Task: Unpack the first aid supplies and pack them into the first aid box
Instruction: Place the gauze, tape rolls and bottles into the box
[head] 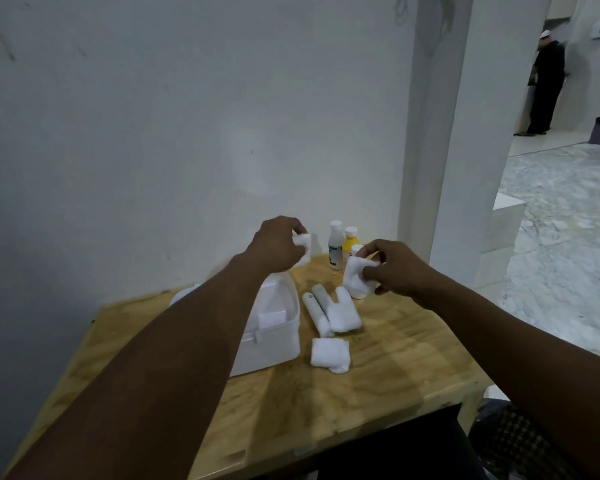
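My left hand (pixel 276 245) is raised above the white first aid box (pixel 274 336) and pinches a small white wad of cotton or gauze (pixel 302 245). My right hand (pixel 394 268) grips a bigger white gauze roll (pixel 355 273) over the table's far side. Three more white gauze rolls (pixel 326 315) lie on the wooden table (pixel 378 372) just right of the box, and a folded white pad (pixel 329 355) lies in front of them. The box stands open; my left forearm hides most of it.
A white bottle (pixel 336 245) and a yellow bottle (pixel 350 244) stand at the table's far edge against the wall. A white pillar (pixel 440 133) rises at the right. A person in dark clothes (pixel 546 84) stands far off beyond it.
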`<state>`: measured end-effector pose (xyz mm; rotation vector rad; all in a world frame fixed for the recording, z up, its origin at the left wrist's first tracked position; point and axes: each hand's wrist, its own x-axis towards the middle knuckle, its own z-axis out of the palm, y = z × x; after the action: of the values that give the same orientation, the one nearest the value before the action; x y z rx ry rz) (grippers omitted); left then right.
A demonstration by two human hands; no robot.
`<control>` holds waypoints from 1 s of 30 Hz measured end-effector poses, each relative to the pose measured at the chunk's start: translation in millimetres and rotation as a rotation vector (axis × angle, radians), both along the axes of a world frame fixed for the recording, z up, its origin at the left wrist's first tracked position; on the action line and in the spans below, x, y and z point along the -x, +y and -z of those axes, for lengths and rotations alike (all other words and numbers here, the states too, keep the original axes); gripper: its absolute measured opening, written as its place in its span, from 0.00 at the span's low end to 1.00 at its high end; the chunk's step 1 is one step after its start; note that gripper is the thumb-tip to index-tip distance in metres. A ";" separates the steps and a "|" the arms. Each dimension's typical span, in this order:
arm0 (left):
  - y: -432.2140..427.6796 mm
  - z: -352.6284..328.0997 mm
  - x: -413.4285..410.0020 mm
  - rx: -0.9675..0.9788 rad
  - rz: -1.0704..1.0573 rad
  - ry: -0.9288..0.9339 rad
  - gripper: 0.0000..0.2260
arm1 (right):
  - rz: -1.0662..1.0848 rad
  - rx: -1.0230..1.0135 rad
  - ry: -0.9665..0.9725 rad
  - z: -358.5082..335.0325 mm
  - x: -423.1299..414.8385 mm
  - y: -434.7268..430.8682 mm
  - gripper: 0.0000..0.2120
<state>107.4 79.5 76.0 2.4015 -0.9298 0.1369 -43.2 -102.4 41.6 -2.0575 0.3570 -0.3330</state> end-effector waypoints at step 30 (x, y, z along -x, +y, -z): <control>193.2 28.0 -32.8 0.289 -0.247 0.475 0.03 | -0.395 0.648 -0.087 9.7 -85.9 219.2 0.16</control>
<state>140.3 272.7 48.0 2.1301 -0.3671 -0.1905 42.7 116.8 31.9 -2.6660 -0.2519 -0.3189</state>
